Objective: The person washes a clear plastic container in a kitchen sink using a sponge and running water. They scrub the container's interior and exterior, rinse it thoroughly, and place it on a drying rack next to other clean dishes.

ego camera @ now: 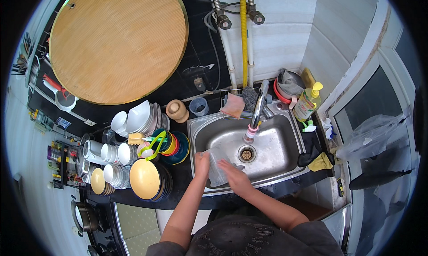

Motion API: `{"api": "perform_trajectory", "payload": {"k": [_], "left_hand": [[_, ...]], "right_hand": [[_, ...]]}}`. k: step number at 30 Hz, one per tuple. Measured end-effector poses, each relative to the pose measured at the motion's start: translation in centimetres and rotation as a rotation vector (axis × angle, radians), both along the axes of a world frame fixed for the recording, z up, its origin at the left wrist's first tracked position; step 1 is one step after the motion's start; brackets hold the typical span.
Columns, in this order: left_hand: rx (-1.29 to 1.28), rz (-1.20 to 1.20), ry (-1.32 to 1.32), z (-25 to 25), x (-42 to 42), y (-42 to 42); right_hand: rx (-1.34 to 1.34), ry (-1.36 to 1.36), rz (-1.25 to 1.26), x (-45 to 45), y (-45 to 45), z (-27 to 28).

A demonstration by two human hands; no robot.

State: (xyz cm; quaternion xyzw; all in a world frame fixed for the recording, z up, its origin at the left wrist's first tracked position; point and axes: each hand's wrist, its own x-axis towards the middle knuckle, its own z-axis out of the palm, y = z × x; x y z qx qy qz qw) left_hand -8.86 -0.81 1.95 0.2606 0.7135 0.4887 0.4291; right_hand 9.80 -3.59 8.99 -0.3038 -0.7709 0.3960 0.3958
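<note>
Over the left side of the stainless steel sink (274,145), a clear plastic container (218,167) is tilted. My left hand (202,164) grips its left edge. My right hand (236,178) has its fingers stretched out against the container's right side. A small grey thing (240,167) shows just beyond those fingers; whether the hand holds it is unclear. The chrome faucet (260,105) reaches over the basin, its spout with a pink band above the drain strainer (247,154). No running water is plain to see.
Stacked plates (144,179) and bowls (138,117) crowd the counter to the left. A wire rack behind the sink holds a pink sponge (233,105) and a grey scrubber (249,96). A dish soap bottle (306,105) and yellow-black cloth (320,161) are at right.
</note>
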Motion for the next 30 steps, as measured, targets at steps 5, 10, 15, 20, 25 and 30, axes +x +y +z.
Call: {"api": "perform_trajectory", "payload": {"k": [5, 10, 15, 20, 25, 30], "left_hand": [[-0.162, -0.225, -0.210, 1.4, 0.6, -0.3], [0.040, 0.000, -0.275, 1.4, 0.9, -0.4], [-0.111, -0.099, -0.225, 0.7, -1.1, -0.7], [-0.187, -0.258, -0.267, 4.1, 2.4, -0.8], [0.020, -0.053, -0.435, 1.3, -0.2, -0.3], [-0.048, -0.160, -0.435, 2.2, -0.2, -0.8]], "right_hand": [[0.093, -0.116, 0.082, -2.1, 4.1, 1.6], [0.083, -0.194, 0.212, -2.0, 2.6, 0.5], [0.053, -0.194, 0.379, -0.5, 0.7, 1.0], [0.103, -0.118, 0.183, -1.9, 5.9, 0.9], [0.127, -0.175, 0.312, -1.0, 2.5, 1.1], [0.063, -0.135, 0.347, -0.3, 2.5, 0.6]]}}
